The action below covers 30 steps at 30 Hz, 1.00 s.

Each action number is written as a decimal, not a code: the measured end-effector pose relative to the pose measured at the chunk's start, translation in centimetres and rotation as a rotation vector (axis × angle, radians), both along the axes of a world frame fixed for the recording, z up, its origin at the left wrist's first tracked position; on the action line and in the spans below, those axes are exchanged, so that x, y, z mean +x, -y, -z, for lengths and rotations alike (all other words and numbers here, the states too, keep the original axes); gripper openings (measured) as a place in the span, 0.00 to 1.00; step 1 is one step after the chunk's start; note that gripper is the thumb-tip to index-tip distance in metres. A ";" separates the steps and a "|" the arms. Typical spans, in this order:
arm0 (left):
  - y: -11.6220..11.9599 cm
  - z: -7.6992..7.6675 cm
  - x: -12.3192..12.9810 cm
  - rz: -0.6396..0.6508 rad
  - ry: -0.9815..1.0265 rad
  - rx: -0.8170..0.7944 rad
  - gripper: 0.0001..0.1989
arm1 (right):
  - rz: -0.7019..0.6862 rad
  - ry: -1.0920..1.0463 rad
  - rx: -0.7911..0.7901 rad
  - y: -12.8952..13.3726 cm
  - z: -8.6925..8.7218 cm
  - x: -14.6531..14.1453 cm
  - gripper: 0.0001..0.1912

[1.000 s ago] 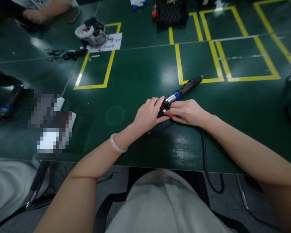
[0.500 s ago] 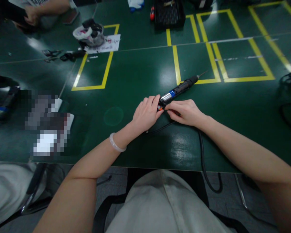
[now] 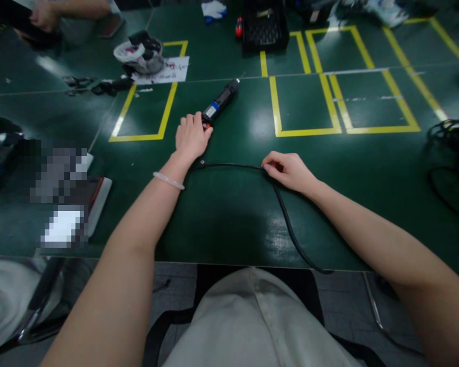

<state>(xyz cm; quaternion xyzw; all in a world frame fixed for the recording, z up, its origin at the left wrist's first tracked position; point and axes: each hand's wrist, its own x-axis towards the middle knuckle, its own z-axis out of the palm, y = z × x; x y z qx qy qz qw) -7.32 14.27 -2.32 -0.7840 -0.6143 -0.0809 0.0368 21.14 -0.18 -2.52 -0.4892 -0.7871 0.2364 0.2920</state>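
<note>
My left hand (image 3: 193, 135) is wrapped round the rear end of a black electric screwdriver (image 3: 220, 102) with a blue band and a silver section. Its thin tip points up and to the right, away from me. A black cable (image 3: 233, 164) runs from below my left hand to my right hand (image 3: 288, 171), whose thumb and fingers pinch it. Past the pinch, the cable curves down over the table's front edge.
A black tray (image 3: 265, 30) and a red tool (image 3: 239, 27) lie at the back. A bagged item (image 3: 145, 56) rests on a paper at upper left. Coiled cables (image 3: 453, 140) are at right. Another person's hand (image 3: 46, 15) shows at top left.
My left hand has moved left and away from me with the screwdriver, which has turned more upright in view. My right hand stays near its place, now apart from the screwdriver, with the cable stretched between both hands.
</note>
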 end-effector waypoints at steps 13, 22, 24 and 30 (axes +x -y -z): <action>-6.3 0.8 -4.0 -0.271 -0.030 0.060 0.23 | -0.012 0.001 -0.015 -0.1 0.1 -0.1 0.10; -6.4 0.6 -4.1 -0.238 -0.032 0.075 0.48 | -0.017 0.032 -0.019 -0.1 0.4 0.0 0.11; -6.3 0.4 -3.9 -0.258 -0.057 0.068 0.43 | -0.018 0.030 -0.020 -0.1 0.4 0.0 0.12; -5.8 0.0 -3.0 -0.384 -0.055 0.024 0.24 | -0.018 0.033 -0.022 -0.1 0.3 -0.1 0.11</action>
